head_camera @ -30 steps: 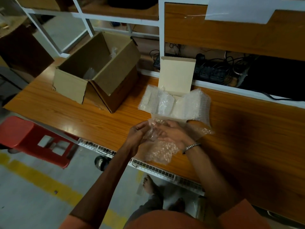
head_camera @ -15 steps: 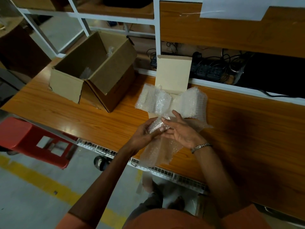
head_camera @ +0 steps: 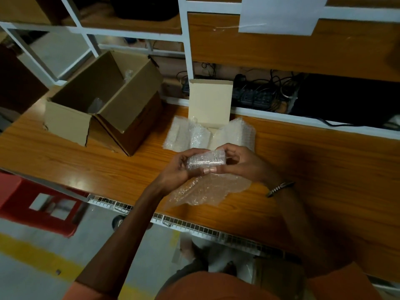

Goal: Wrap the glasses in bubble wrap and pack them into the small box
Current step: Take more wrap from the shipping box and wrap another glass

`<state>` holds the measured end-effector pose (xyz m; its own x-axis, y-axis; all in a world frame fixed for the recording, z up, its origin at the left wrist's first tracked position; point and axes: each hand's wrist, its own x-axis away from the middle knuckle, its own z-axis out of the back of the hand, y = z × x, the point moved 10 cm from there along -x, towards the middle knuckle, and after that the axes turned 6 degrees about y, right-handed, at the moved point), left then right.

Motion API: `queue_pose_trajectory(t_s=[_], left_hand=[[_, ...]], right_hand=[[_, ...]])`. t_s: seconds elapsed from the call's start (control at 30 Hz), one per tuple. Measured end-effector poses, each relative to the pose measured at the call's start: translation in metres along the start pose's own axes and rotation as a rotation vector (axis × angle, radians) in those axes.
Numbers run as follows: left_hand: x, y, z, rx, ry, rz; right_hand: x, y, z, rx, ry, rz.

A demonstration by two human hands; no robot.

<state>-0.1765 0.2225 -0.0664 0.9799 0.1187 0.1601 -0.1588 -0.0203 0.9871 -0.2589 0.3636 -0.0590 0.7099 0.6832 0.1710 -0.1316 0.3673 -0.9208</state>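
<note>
A clear glass (head_camera: 205,160) lies sideways between my hands, partly rolled in a sheet of bubble wrap (head_camera: 205,189) that trails down onto the table. My left hand (head_camera: 176,169) grips its left end. My right hand (head_camera: 240,164) holds its right end, thumb pressed along the front. Just behind stands the small cream box (head_camera: 211,102) with its lid upright. Bubble wrap lining (head_camera: 238,133) spills over the box's sides, and a wrapped bundle (head_camera: 200,136) sits inside it.
A large brown carton (head_camera: 104,100) stands open at the left on the wooden table (head_camera: 65,156), with clear glasses (head_camera: 95,105) inside. Cables and a power strip (head_camera: 255,96) lie behind the small box. A red stool (head_camera: 39,202) sits below left.
Both hands have lifted the glass off the table toward the small box and rolled more bubble wrap around it. My right hand now curls round its right end.
</note>
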Motion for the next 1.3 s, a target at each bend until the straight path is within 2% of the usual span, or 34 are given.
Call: queue_pose_trajectory(t_s=[0.33,0.53,0.73,0.87,1.03,1.13,1.3], left_hand=[[-0.005,0.007,-0.016,0.021,0.000,-0.031],[-0.003,-0.001,-0.018,0.104,0.019,0.084],[-0.006,0.001,-0.025,0.069,-0.025,0.115],[-0.011,0.001,-0.014,0.150,0.051,0.083],[-0.017,0.016,-0.004,0.117,0.088,-0.044],[-0.022,0.023,0.002,0.098,0.088,-0.063],[-0.027,0.029,0.011,0.010,0.059,-0.064]], right_hand=[[0.010,0.008,0.010,-0.163,0.183,0.106],[0.012,0.024,0.011,-0.246,0.266,0.069],[0.008,0.026,0.003,-0.255,0.241,0.052],[0.009,0.013,0.002,-0.273,0.206,0.043],[0.003,0.018,-0.002,-0.295,0.066,-0.123],[0.001,0.023,-0.010,-0.414,0.000,-0.154],[-0.007,0.015,-0.010,-0.598,0.037,-0.096]])
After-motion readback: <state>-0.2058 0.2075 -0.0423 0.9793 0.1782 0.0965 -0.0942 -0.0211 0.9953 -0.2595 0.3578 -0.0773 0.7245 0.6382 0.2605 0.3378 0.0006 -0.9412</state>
